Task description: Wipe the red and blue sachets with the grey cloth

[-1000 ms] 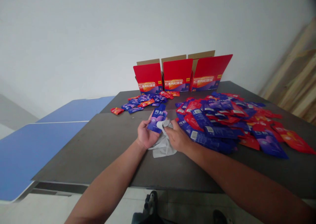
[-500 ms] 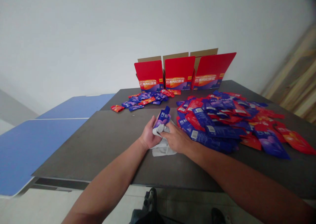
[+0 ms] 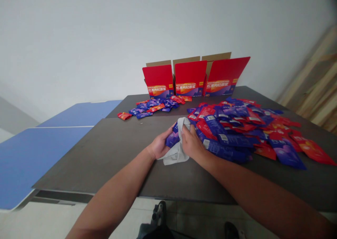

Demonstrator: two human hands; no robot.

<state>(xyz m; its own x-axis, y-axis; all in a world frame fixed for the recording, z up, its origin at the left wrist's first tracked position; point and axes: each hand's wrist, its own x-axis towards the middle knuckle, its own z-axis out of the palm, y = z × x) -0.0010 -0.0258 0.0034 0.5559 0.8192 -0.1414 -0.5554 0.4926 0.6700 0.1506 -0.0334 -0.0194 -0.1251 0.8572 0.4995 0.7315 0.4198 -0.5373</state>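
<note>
A purple spouted pouch [image 3: 172, 137] is gripped in my left hand [image 3: 160, 144], its upper end partly covered by a grey cloth [image 3: 176, 154]. My right hand [image 3: 192, 142] is closed on the cloth and presses it against the pouch's top right side. The cloth's lower folds hang down to the dark table just below both hands. Close beside my right hand lies a large heap of red and purple pouches [image 3: 231, 126]. The pouch's spout is hidden under the cloth.
Three open red cartons [image 3: 191, 78] stand in a row at the table's back. A smaller group of pouches [image 3: 155, 105] lies before them. The dark table [image 3: 105, 154] adjoins a blue table [image 3: 52, 154] on the left. Wooden boards [image 3: 321, 88] are at the right.
My right hand has moved the cloth upward along the pouch, so it now covers the spout end. My left hand still holds the pouch, which has shifted slightly.
</note>
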